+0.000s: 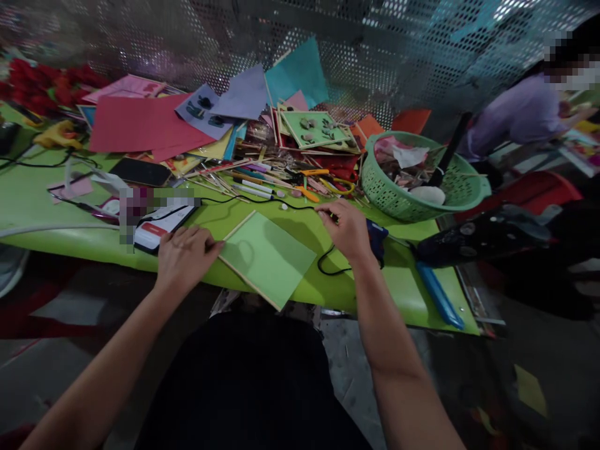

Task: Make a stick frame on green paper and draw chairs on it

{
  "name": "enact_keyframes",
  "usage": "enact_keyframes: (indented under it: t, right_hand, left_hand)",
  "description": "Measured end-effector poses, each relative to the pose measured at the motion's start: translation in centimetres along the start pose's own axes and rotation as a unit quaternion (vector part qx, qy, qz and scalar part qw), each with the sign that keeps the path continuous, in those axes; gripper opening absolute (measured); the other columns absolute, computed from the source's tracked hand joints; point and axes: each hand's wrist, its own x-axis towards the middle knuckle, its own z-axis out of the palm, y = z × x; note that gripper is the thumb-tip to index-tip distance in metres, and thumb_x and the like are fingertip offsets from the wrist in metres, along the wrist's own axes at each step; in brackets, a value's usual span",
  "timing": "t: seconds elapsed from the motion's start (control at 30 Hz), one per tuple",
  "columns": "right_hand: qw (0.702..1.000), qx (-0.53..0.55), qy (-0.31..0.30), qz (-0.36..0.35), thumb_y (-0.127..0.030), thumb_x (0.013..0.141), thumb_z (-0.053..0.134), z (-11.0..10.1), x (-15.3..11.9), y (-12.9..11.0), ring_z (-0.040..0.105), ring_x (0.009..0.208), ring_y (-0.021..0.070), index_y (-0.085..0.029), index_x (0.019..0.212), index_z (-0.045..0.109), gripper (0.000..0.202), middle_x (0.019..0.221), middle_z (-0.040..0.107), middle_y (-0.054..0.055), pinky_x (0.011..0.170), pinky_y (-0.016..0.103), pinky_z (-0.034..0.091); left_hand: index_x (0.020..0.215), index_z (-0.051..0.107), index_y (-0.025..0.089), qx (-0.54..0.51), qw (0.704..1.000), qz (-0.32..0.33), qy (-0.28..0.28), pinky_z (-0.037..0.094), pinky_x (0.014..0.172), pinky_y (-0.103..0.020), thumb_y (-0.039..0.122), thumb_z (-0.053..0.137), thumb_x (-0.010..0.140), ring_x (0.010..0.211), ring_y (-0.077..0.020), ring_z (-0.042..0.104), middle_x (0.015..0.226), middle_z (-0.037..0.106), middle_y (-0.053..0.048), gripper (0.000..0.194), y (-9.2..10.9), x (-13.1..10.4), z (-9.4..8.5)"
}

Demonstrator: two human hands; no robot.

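Note:
My left hand (184,255) rests on the near edge of a phone (166,224), fingers lying down loosely and thumb stretched toward a light green card (269,256). The thumb tip meets or nearly meets the card's left corner. Thin wooden sticks line two edges of the card, which lies flat on the table. To the right of it, my right hand (344,228) is closed in a pinch on a thin black cable (293,207). This cable runs left to the phone, and a loop of it lies below my right wrist. A dark blue object (376,240) is partly hidden behind that wrist.
Coloured paper sheets (135,125), pens (253,189) and sticks pile up along the back of the green table (60,219). A green basket (424,206) holds scraps. A blue strip (438,297) lies near the right edge. Another person (515,115) sits at far right.

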Motion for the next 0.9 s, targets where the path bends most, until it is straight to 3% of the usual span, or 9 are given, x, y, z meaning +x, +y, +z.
enact_keyframes:
  t: [0.43, 0.67, 0.9]
  right_hand:
    - [1.000, -0.003, 0.004, 0.017, -0.021, 0.098, 0.063, 0.1, 0.3, 0.6, 0.071, 0.094, 0.0257, -0.020, 0.101, 0.081, 0.019, 0.100, 0.078, 0.010, 0.085, 0.037, 0.052]
    - [1.000, -0.004, 0.000, 0.006, -0.021, 0.097, 0.062, 0.4, 0.2, 1.1, 0.071, 0.093, 0.0258, -0.019, 0.101, 0.081, 0.020, 0.099, 0.078, 0.010, 0.085, 0.038, 0.053]
    - [1.000, -0.023, -0.018, 0.008, -0.025, 0.096, 0.061, 1.0, 0.0, 1.6, 0.073, 0.093, 0.0288, -0.022, 0.099, 0.081, 0.020, 0.098, 0.080, 0.011, 0.085, 0.042, 0.055]
  left_hand:
    - [0.069, 0.050, 0.025, -0.025, 1.000, 0.002, 0.001, 0.038, 0.090, -0.045, 0.047, 0.053, 0.096, 0.096, -0.0320, 0.067, 0.082, 0.072, -0.008, 0.035, 1.9, -1.8, -0.4]
    - [0.069, 0.051, 0.025, -0.067, 0.997, -0.002, 0.047, 0.040, 0.089, -0.043, 0.049, 0.051, 0.099, 0.093, -0.0295, 0.067, 0.082, 0.072, -0.007, 0.038, 1.0, -1.6, -0.7]
    - [0.070, 0.051, 0.025, -0.119, 0.989, 0.004, 0.085, 0.040, 0.085, -0.040, 0.042, 0.054, 0.100, 0.090, -0.0257, 0.068, 0.079, 0.071, -0.005, 0.035, -0.1, -0.4, 1.3]
